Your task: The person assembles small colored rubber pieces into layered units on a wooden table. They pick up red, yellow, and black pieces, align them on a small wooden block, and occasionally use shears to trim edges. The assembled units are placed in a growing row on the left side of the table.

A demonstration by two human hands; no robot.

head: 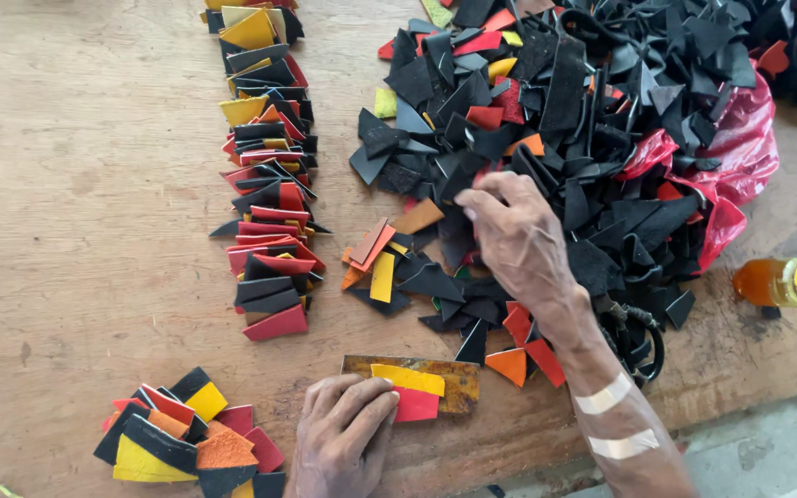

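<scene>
Reaching right hand into scrap pile; left hand pressing red piece.

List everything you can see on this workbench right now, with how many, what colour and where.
wooden table: one, brown, under everything
loose scrap pile: one, mostly black with red, orange and yellow bits, upper right
red plastic bag: one, under the pile's right side
row of overlapped pieces: one, black, red and yellow, upper centre-left
small heap: one, black, yellow, orange, red, bottom left
rusty metal strip: one, brown, bottom centre
yellow piece: one, on the strip
red piece: one, below the yellow one
bottle: one, amber, right edge
left hand: pressing the red piece
right hand: reaching into the pile, two white tapes on forearm
</scene>
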